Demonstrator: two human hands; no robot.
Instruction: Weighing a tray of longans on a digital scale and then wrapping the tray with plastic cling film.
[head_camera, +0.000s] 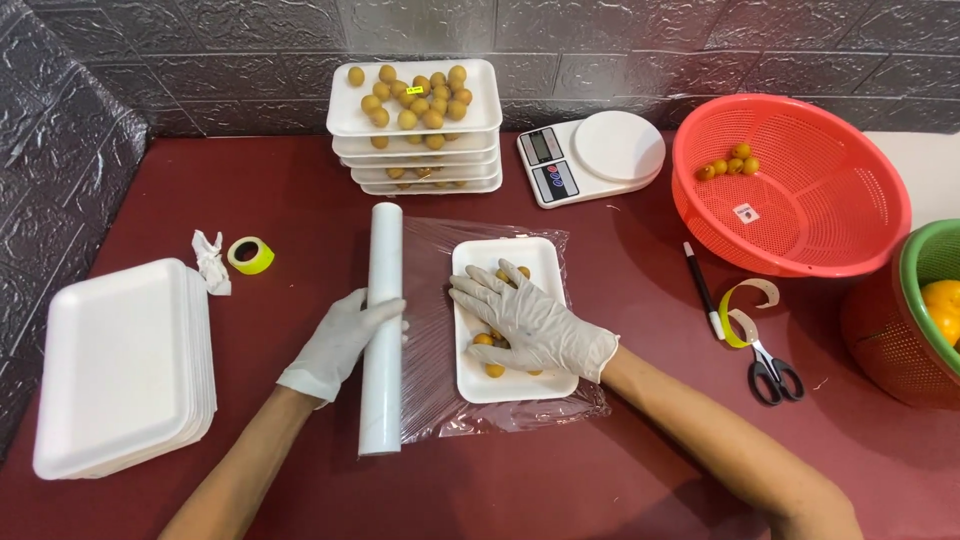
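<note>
Two gloved hands share the wrapping step: the left hand (345, 338) grips the white cling-film roll (382, 330), and the right hand (525, 322) lies flat, fingers spread, pressing film over the white foam tray of small brown fruit (510, 320) mid-worktop (620, 450). Judging from this, folding over calls for taut film.

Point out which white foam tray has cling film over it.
The tray under the right hand, beside the cling film roll; the stacked fruit trays and empty trays are uncovered.

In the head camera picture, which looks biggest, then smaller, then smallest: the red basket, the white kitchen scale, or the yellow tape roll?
1. Red basket, clearly the biggest.
2. White kitchen scale.
3. Yellow tape roll, by far the smallest.
</note>
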